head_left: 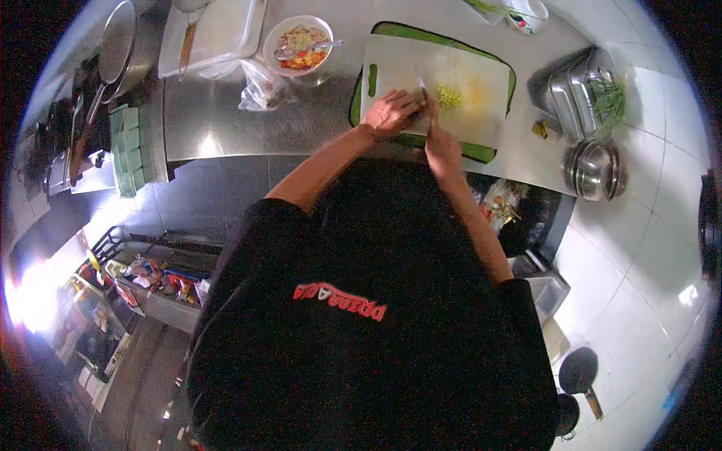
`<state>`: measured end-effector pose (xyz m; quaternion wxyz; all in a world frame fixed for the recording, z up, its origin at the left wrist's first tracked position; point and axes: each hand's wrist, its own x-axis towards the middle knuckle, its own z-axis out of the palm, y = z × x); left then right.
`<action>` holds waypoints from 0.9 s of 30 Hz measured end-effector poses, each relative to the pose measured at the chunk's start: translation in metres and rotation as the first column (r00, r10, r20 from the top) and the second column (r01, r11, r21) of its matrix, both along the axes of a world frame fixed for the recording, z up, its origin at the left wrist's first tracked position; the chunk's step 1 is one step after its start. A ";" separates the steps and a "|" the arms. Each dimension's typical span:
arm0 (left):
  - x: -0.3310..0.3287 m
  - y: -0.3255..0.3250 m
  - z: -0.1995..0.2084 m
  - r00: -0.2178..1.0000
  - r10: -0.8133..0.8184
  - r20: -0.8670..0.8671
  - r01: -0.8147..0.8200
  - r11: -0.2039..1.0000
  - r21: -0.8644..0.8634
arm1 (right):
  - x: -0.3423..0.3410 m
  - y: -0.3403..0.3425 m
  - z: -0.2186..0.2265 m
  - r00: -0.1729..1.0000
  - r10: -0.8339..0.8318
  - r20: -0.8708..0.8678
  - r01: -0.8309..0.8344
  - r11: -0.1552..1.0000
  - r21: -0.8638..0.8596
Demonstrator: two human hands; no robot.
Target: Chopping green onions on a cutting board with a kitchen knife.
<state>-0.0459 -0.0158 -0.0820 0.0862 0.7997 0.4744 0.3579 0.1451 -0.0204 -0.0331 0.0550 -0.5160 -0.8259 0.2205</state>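
Note:
My right hand (pixel 444 150) is closed round the handle of a knife (pixel 422 83), its blade pointing toward the far side of a white cutting board (pixel 485 83). Close beside the blade, my left hand (pixel 391 113) rests on the board with its fingers curled and pressed down. What lies under those fingers is too small and too covered to name. Just right of the knife is a small heap of finely chopped, pale green pieces (pixel 449 96). Yellowish wet stains mark the board further right. A green board (pixel 421 31) shows round the white one's edges.
Left of the board stand a white bowl (pixel 329 30) of chopped food with a spoon, a clear plastic bag (pixel 261 86) and a white tray (pixel 218 37). On the right are metal containers (pixel 569 105), green stalks (pixel 608 104) and stacked metal bowls (pixel 596 171) by the tiled wall.

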 end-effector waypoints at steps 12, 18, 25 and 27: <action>-0.005 -0.002 -0.002 0.999 0.017 -0.042 -0.018 1.000 -0.022 | -0.017 0.019 0.020 0.998 0.023 0.058 -0.016 0.992 -0.123; -0.004 -0.002 -0.017 1.000 0.005 0.012 -0.004 0.997 -0.083 | 0.004 0.012 0.026 0.989 0.111 0.099 -0.095 0.985 -0.147; -0.005 0.006 0.000 0.996 0.086 -0.020 -0.088 0.983 -0.158 | -0.017 0.025 0.012 0.984 0.050 -0.173 -0.056 0.998 -0.030; -0.007 0.004 0.000 0.998 0.060 0.023 -0.057 0.991 -0.120 | -0.016 0.038 0.009 0.935 0.150 -0.322 -0.100 0.981 0.168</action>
